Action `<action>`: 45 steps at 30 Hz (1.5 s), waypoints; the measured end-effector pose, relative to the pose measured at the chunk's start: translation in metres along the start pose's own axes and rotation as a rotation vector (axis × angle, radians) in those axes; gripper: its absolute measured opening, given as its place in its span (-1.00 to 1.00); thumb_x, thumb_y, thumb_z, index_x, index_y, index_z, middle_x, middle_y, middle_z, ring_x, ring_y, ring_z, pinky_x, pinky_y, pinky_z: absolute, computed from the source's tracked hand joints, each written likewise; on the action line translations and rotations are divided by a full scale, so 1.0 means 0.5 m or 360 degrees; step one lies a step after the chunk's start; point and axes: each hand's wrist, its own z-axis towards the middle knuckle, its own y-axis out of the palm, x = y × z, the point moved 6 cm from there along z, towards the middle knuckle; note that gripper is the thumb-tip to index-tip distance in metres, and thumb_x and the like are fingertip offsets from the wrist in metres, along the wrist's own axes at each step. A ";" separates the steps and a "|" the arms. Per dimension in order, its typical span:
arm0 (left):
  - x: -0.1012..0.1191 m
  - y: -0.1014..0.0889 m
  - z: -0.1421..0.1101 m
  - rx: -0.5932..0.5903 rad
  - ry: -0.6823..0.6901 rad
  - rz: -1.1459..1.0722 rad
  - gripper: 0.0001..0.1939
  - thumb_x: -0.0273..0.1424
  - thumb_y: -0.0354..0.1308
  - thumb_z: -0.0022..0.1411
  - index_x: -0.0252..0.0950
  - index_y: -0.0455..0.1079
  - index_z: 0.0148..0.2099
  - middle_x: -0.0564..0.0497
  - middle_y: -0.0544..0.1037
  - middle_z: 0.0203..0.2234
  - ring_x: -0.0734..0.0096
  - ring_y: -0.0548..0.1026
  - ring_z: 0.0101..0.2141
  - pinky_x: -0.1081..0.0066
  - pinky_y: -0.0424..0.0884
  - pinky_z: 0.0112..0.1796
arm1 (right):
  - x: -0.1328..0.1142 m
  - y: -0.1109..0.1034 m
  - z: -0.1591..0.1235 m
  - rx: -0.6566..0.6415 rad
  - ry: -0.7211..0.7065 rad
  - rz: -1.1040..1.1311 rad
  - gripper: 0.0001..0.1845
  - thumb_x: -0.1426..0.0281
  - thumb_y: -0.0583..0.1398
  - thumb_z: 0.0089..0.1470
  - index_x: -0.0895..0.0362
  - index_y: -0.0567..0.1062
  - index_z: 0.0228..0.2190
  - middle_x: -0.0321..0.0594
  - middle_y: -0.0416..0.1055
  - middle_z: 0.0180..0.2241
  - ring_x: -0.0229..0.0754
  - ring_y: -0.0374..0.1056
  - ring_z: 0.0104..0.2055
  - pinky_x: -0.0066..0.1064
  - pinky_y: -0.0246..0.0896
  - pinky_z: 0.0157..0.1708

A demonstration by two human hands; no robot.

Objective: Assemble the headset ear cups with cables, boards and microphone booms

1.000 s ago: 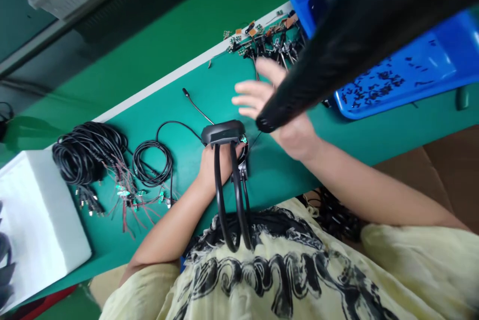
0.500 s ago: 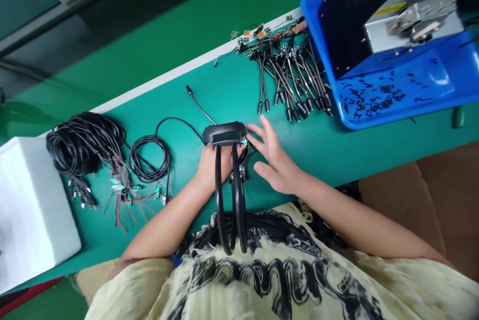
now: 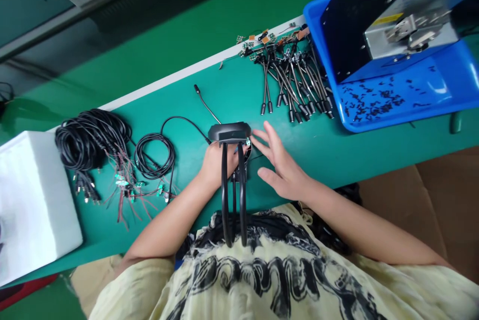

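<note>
A black headset (image 3: 229, 133) is at the near middle of the green table, its curved black bands reaching towards my body. My left hand (image 3: 219, 163) is closed around it, with most of the fingers hidden behind the headset. At its right side a small green circuit board (image 3: 248, 142) shows. My right hand (image 3: 279, 165) is open, fingers spread, with its fingertips close to that board; whether they touch it I cannot tell. A thin gooseneck microphone boom (image 3: 206, 104) sticks out beyond the headset. A black cable (image 3: 185, 118) runs left from it to a coil (image 3: 154, 156).
Bundled black cables (image 3: 88, 135) with thin red wires and small boards lie left, beside a white box (image 3: 37, 210). Several microphone booms (image 3: 295, 78) are heaped at the back right. A blue tray (image 3: 404, 113) holds black scraps and a metal machine (image 3: 374, 21).
The whole view has shifted slightly, so things appear a little further right. My hands keep nearly the same pose around and beside the headset.
</note>
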 end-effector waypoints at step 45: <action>0.015 -0.029 -0.038 0.0050 0.0122 0.0081 -0.71 -0.22 0.10 0.34 -0.30 0.44 -0.04 -0.10 0.59 -0.27 0.19 0.55 -0.21 0.23 0.42 -0.09 | -0.018 -0.007 0.017 0.0028 -0.0205 -0.1247 -0.50 0.15 0.04 0.26 0.16 0.28 0.12 -0.07 0.37 0.12 0.06 0.18 0.25 0.19 -0.08 0.31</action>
